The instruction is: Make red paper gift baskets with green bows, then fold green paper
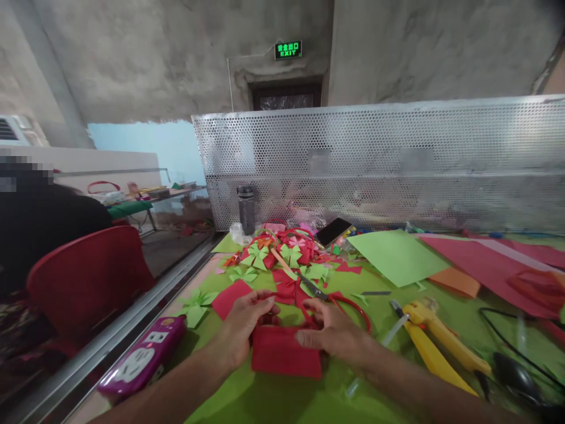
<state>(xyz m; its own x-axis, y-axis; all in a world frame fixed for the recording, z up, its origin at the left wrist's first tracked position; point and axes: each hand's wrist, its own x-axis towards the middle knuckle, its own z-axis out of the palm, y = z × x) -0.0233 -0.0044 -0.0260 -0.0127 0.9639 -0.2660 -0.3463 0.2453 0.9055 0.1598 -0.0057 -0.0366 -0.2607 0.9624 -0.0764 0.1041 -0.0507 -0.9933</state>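
A small red paper bag [286,352] with a red handle lies on the green table top [233,397] in front of me. At its upper left, my left hand [249,321] has thumb and fingers closed around the handle's left part. My right hand [329,333] holds the bag's right side, its thumb on the front and its fingers by the handle. Scissors with red handles [353,306] lie just beyond my right hand, blades pointing away to the left. Cut light green paper flowers [256,257] and red paper pieces [233,296] lie beyond both hands.
Left of my forearm lies a purple power strip [143,359]. To the right are a yellow glue gun [441,335], a yellow cutter [435,359] and a black cable. Paper sheets, a phone [334,231] and a bottle [246,211] stand or lie farther back. A person sits at far left.
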